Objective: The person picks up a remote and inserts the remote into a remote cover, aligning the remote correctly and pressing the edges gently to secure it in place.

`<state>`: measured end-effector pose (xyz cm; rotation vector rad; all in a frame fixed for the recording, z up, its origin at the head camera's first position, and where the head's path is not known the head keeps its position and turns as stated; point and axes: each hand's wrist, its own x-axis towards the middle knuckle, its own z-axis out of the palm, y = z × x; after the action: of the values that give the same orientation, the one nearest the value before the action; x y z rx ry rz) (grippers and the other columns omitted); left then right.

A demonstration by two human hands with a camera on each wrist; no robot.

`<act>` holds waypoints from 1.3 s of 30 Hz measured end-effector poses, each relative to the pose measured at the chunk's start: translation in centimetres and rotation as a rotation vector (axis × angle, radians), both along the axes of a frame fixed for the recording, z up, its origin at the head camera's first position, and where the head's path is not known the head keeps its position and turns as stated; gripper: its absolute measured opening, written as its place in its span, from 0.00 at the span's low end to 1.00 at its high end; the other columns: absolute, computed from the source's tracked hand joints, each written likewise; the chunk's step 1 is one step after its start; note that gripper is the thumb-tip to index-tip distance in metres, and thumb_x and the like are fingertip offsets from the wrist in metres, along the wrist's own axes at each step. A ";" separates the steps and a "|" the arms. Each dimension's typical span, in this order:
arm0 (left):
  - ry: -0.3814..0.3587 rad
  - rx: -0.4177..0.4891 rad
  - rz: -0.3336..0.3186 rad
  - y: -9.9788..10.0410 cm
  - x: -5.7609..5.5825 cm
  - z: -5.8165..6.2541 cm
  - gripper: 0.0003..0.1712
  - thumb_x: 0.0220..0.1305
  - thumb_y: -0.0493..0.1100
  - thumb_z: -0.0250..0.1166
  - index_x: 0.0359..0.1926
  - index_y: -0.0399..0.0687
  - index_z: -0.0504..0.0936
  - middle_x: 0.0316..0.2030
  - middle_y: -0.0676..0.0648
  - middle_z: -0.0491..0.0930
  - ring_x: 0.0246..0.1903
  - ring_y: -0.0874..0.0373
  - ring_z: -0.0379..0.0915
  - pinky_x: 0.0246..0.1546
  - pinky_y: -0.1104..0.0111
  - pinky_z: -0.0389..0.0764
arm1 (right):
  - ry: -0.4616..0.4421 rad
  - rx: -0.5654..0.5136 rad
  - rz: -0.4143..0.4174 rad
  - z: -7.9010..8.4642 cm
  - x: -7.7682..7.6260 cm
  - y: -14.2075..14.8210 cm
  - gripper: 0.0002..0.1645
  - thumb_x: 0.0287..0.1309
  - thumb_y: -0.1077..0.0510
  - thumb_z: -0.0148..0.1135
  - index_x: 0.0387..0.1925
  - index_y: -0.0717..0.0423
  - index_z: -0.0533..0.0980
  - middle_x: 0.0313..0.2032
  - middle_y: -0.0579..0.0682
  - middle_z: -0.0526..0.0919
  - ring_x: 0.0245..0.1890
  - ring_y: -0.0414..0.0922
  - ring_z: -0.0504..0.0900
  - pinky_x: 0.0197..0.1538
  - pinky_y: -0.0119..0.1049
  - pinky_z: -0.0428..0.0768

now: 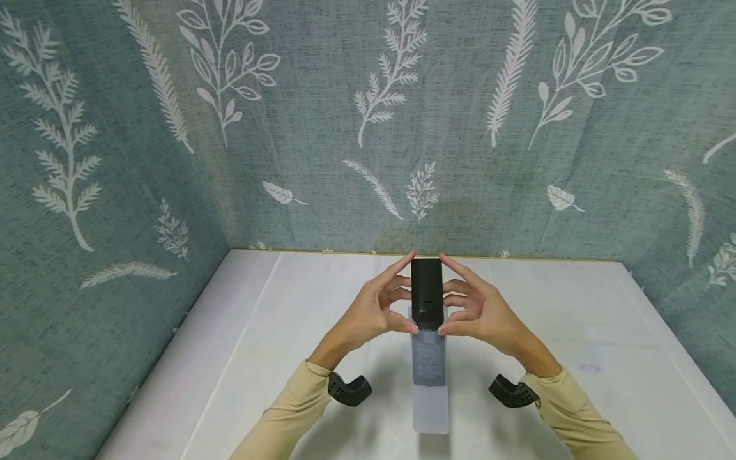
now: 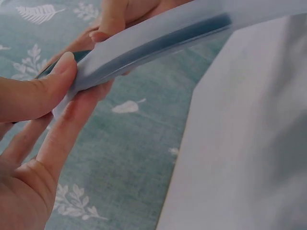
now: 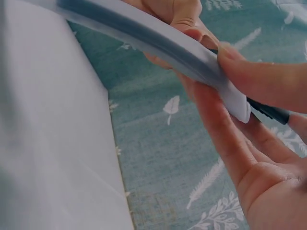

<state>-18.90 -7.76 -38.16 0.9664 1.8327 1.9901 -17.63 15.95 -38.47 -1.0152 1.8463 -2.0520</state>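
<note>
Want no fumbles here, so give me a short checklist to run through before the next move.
1. Left hand gripping the black rectangular block: ok, thumb near the close corner, index fingertip at the far one.
2. Right hand gripping the opposite side: ok, a near mirror image.
3. Frosted, translucent plastic strip straight: not ok, it bows in both wrist views.
4. Join between block and strip: cannot tell, fingers partly hide it.
5. Marking on the blue-grey rectangular panel showing through the strip readable: not ok, too faint.
</note>
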 end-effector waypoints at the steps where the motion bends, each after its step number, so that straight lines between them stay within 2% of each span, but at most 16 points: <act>1: 0.007 0.006 0.007 0.0 0.0 0.0 0.62 0.45 0.21 0.70 0.73 0.67 0.51 0.56 0.40 0.73 0.53 0.46 0.73 0.44 0.55 0.81 | -0.005 0.007 0.010 0.0 0.0 0.0 0.62 0.46 0.77 0.67 0.75 0.48 0.43 0.55 0.63 0.71 0.48 0.54 0.79 0.42 0.49 0.83; 5: 0.024 0.028 0.020 0.2 -0.2 -0.1 0.61 0.44 0.20 0.70 0.73 0.61 0.52 0.53 0.39 0.75 0.52 0.45 0.74 0.50 0.55 0.78 | 0.003 0.008 0.045 0.1 0.0 0.0 0.64 0.47 0.77 0.66 0.75 0.47 0.40 0.58 0.66 0.65 0.51 0.56 0.79 0.40 0.53 0.82; 8: 0.030 0.035 0.025 0.3 -0.2 -0.1 0.61 0.42 0.20 0.71 0.73 0.62 0.54 0.52 0.39 0.76 0.52 0.45 0.74 0.53 0.56 0.76 | 0.020 -0.002 0.045 0.2 0.0 0.0 0.64 0.46 0.78 0.66 0.75 0.48 0.41 0.58 0.67 0.66 0.50 0.57 0.79 0.38 0.55 0.82; 12: 0.016 0.040 0.027 0.5 -0.2 -0.2 0.61 0.42 0.20 0.71 0.72 0.65 0.56 0.52 0.39 0.77 0.53 0.46 0.73 0.47 0.55 0.80 | 0.025 -0.007 0.016 0.2 0.0 0.1 0.63 0.43 0.78 0.68 0.74 0.50 0.44 0.55 0.63 0.70 0.48 0.58 0.80 0.37 0.55 0.82; 15: -0.001 0.041 0.027 0.6 -0.2 -0.2 0.61 0.43 0.19 0.70 0.72 0.66 0.56 0.52 0.39 0.77 0.53 0.46 0.73 0.40 0.53 0.83 | 0.022 -0.010 -0.001 0.3 0.1 0.1 0.63 0.42 0.78 0.68 0.74 0.51 0.46 0.53 0.61 0.72 0.47 0.58 0.81 0.37 0.54 0.82; 19: -0.008 0.042 0.035 0.7 -0.2 -0.1 0.60 0.43 0.19 0.69 0.71 0.66 0.57 0.51 0.39 0.77 0.53 0.46 0.73 0.36 0.54 0.83 | 0.020 -0.014 -0.014 0.4 0.1 0.1 0.62 0.42 0.78 0.69 0.74 0.53 0.47 0.52 0.61 0.73 0.46 0.58 0.81 0.37 0.53 0.83; 31: -0.017 0.055 0.034 0.8 0.0 -0.1 0.59 0.44 0.18 0.69 0.71 0.65 0.57 0.49 0.38 0.78 0.53 0.45 0.74 0.38 0.54 0.83 | 0.029 -0.034 -0.020 0.4 0.2 0.2 0.60 0.42 0.78 0.69 0.73 0.59 0.46 0.50 0.61 0.74 0.45 0.59 0.81 0.33 0.53 0.83; 39: -0.039 0.086 0.017 0.9 0.1 -0.1 0.59 0.44 0.17 0.67 0.72 0.60 0.57 0.49 0.37 0.77 0.52 0.42 0.73 0.42 0.51 0.82 | 0.019 -0.050 -0.020 0.4 0.2 0.2 0.59 0.41 0.78 0.69 0.73 0.54 0.51 0.49 0.60 0.76 0.44 0.59 0.82 0.31 0.55 0.82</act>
<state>-18.77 -6.86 -38.22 0.9320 1.7540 2.0986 -17.39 16.13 -38.03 -1.0358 1.8308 -2.1171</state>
